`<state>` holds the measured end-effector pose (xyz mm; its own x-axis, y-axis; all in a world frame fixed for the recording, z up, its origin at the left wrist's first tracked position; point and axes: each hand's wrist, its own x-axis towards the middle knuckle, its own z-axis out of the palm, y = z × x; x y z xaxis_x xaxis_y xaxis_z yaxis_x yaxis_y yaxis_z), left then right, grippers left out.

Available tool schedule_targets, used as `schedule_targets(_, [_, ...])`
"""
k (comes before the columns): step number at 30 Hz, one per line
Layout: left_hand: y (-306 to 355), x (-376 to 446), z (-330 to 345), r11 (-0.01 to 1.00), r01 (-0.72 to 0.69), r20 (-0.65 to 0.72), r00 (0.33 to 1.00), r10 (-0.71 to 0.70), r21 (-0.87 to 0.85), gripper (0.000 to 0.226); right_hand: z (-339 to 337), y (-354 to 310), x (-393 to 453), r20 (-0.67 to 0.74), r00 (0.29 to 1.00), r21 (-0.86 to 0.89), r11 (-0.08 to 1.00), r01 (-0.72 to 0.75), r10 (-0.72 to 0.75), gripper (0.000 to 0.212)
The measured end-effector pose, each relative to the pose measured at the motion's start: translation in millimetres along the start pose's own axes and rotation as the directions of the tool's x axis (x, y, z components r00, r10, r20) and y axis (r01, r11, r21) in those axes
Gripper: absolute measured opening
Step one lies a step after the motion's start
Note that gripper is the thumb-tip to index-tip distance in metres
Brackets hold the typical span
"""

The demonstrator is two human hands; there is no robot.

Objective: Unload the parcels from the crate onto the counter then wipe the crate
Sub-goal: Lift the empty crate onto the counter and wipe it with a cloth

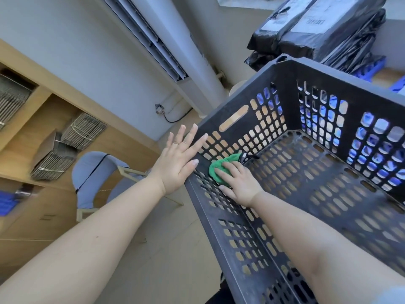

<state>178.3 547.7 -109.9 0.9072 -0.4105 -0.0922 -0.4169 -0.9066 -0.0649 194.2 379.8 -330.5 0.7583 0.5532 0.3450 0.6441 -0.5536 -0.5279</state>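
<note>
Wiping step in hand: crate [306, 216] emptied, parcels [317, 29] stacked beyond on surface. Right hand [237, 183] pressed cloth [221, 167] into inner corner; left hand [177, 159] splayed flat against wall outside. Next: sweep along floor.

Nothing here can truly be read. The only print in view sits on the black parcels [317, 25] stacked at the upper right of the frame: each of the top two carries a pale label, one [275, 24] toward the left of the stack and one [312, 23] just right of it, with a dark line of characters across it. The characters are too small and blurred to make out.
</note>
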Motion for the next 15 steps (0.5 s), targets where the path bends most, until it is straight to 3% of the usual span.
schedule_targets(6, [0, 1, 3, 1.0, -0.007, -0.032, 0.999, 0.007, -0.017, 0.061, 17, -9, 4, -0.164, 0.978, 0.222, 0.971, -0.092, 0.131, 0.043])
schedule_targets(9, [-1, 1, 1, 0.999, -0.037, -0.012, 0.999, 0.037, 0.034, 0.062, 27, -13, 6, -0.202, 0.967, 0.226, 0.968, -0.111, 0.158, 0.028])
schedule_targets(11, [-1, 1, -1, 0.996, -0.057, 0.009, 0.998, 0.057, 0.068, 0.063, 32, -3, 2, -0.163, 0.979, 0.187, 0.978, -0.091, 0.122, 0.016])
schedule_targets(15, [-1, 2, -1, 0.996, -0.059, 0.015, 0.998, 0.058, 0.064, 0.063, 37, 15, -2, 0.002, 1.0, 0.021, 1.0, -0.02, 0.02, 0.029])
